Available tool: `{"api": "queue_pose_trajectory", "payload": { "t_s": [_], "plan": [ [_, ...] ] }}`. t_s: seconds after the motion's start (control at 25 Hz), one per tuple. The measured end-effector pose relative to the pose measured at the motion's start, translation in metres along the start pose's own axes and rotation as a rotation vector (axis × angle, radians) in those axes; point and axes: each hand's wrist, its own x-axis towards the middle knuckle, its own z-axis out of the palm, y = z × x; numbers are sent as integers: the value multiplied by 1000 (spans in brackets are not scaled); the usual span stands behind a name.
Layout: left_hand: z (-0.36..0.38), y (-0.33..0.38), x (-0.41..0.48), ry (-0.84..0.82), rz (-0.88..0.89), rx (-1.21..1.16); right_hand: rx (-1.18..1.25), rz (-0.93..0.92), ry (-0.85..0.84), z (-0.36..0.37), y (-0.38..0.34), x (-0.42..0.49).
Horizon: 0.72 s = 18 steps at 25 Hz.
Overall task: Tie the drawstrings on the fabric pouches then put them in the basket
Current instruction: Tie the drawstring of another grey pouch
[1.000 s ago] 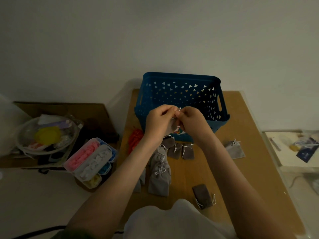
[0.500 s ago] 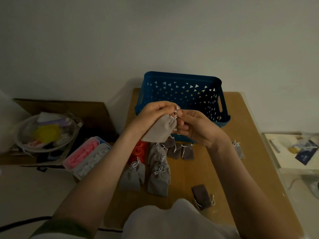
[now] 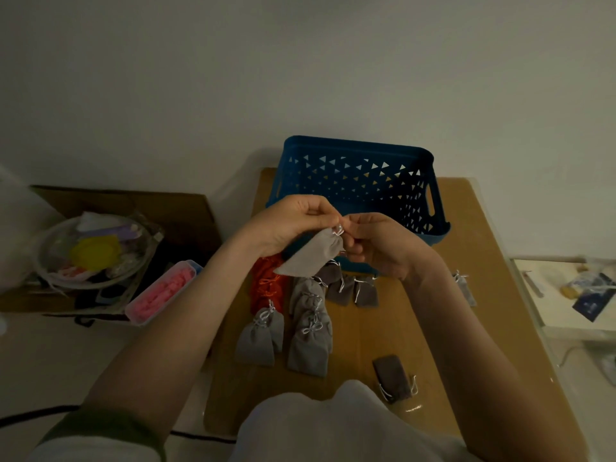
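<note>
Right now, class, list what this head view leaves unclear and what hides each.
Head view: whether the drawstring on the held pouch is knotted; fingertips of the left hand and right hand cover most of it.
Head view: the basket floor; its near wall and both hands hide it.
Head view: how many orange pouches; the left forearm overlaps them.

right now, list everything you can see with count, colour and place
basket: one, blue, far end of the table
table: one, brown, centre
held pouch: one, light grey, in the air in front of the basket
grey pouches: several, light and dark grey, lying on the table
orange pouches: a pile, table's left edge
clear box: one, pink contents, left of the table
clear bowl: one, yellow item inside, far left
cardboard: brown, behind the bowl
side surface: white, right, small items on it
left hand: pinches the held pouch's neck
right hand: pinches its drawstring
</note>
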Motion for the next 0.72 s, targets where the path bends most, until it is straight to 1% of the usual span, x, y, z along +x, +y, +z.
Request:
{"api": "queue_pose_trajectory", "payload": {
  "t_s": [0.08,0.2,0.32,0.4,0.48,0.6,0.68,0.72],
  "plan": [
    [-5,-3,2,-21,-11,98,-120,58,53,2,-3,0],
    [-8,-5,0,-38,-53,208,-347,107,84,8,-3,2],
    [-7,-8,0,10,-65,361,-582,116,167,16,4,10],
    [-6,-13,0,65,-33,536,-666,123,204,20,11,16],
    [-4,-18,-2,94,19,744,-612,153,204,20,18,18],
    [7,-32,-3,98,69,983,-327,203,118,21,30,17],
    [16,-44,-5,198,134,1144,-222,195,110,22,40,20],
    [18,-49,-8,271,211,1203,-169,194,112,22,44,23]
  ]
}}
